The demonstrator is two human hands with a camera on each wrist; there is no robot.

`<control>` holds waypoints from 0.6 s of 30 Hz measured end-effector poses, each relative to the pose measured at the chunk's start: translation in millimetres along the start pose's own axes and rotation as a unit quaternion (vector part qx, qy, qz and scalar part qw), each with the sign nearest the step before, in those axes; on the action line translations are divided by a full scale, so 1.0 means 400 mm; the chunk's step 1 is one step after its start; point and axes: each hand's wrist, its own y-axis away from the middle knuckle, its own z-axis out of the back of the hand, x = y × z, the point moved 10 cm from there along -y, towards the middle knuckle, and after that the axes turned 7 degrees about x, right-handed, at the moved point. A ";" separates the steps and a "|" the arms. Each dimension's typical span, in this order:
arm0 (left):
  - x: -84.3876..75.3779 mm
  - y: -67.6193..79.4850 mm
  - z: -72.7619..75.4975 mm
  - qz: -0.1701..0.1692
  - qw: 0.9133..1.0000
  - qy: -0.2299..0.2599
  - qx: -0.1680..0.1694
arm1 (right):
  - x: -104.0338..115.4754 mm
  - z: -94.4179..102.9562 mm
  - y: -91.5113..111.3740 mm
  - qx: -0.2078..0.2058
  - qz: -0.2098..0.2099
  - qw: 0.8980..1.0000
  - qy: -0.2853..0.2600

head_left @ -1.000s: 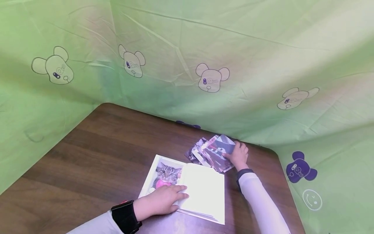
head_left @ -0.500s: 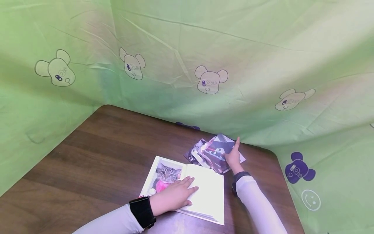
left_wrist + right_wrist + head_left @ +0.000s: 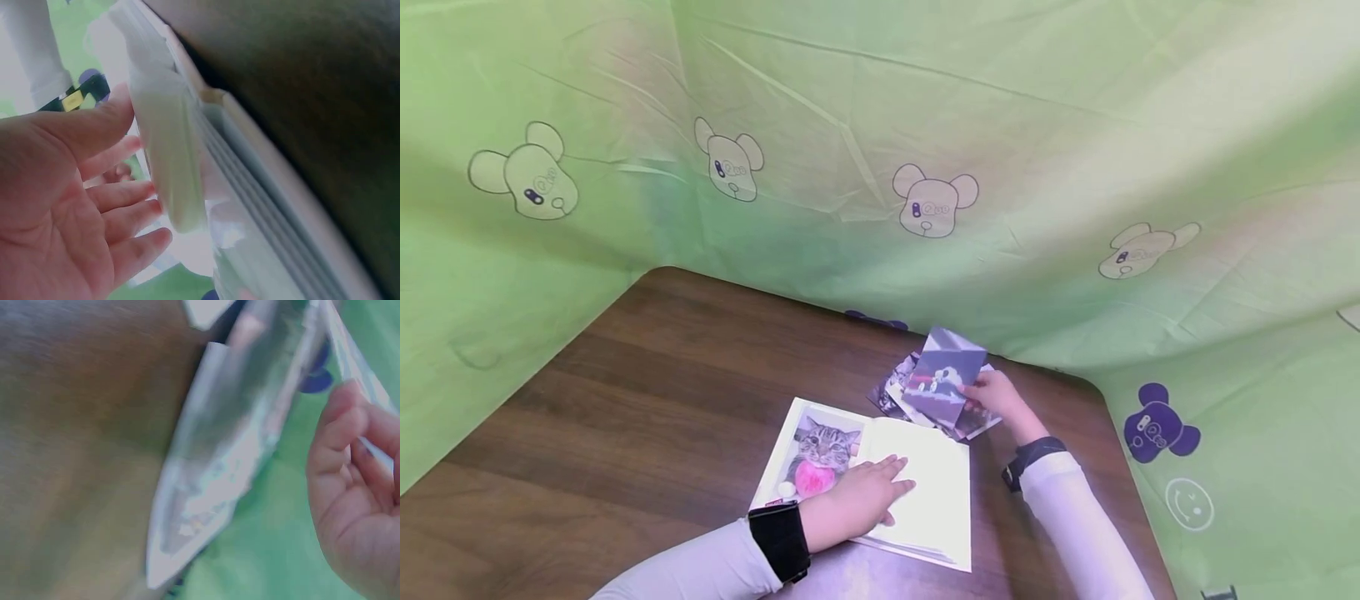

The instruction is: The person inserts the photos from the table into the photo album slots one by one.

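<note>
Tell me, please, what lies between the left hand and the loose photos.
In the head view, the white right page of the album lies between the left hand and the photos.

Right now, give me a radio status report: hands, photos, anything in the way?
Left hand spread on album. Right hand pinching one photo, tilted up from photo pile. Possibly in the way: left hand, partly covering white page.

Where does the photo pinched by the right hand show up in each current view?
Head: the photo is right of centre, below mid-height, in the right hand.
Left wrist: I cannot make it out.
Right wrist: upper right, nearly edge-on.
Shared landmark: the green cloth, in all three.
</note>
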 end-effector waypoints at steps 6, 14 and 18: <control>0.000 -0.002 -0.003 0.001 1.000 -0.005 -0.018 | 0.026 -0.064 0.008 0.021 0.020 0.983 -0.184; 0.003 -0.003 0.008 0.003 1.000 0.001 -0.026 | 0.002 -0.135 -0.002 0.028 -0.001 0.961 -0.274; 0.001 -0.001 0.007 0.003 1.000 0.002 -0.029 | -0.005 -0.143 -0.004 0.030 -0.012 0.958 -0.286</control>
